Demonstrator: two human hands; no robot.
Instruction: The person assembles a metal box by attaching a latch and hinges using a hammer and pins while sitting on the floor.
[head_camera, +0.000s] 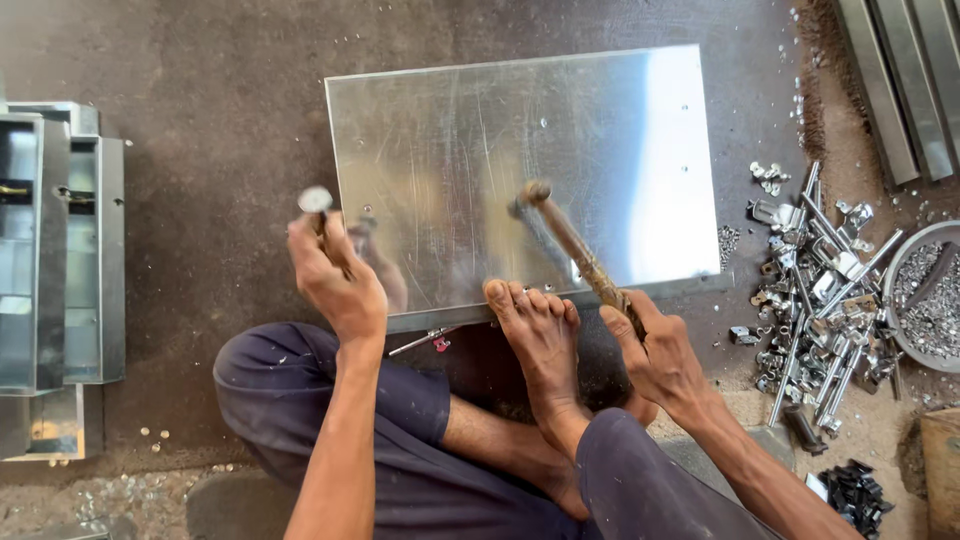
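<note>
A shiny rectangular metal sheet (520, 160) lies on the dark floor in front of me. My bare foot (540, 335) presses on its near edge. My left hand (335, 275) grips a metal punch (316, 203) upright by the sheet's near left corner. My right hand (655, 350) holds the rusty handle of a hammer (575, 245), whose head rests low over the middle of the sheet. A thin metal rod with a red tip (428, 342) lies under the sheet's near edge.
Shiny metal boxes (60, 250) are stacked at the left. A heap of small metal fittings and rods (820, 290) lies at the right beside a bowl of tiny parts (930, 300). Long metal channels (900, 70) rest at the top right. Black pieces (850, 490) sit bottom right.
</note>
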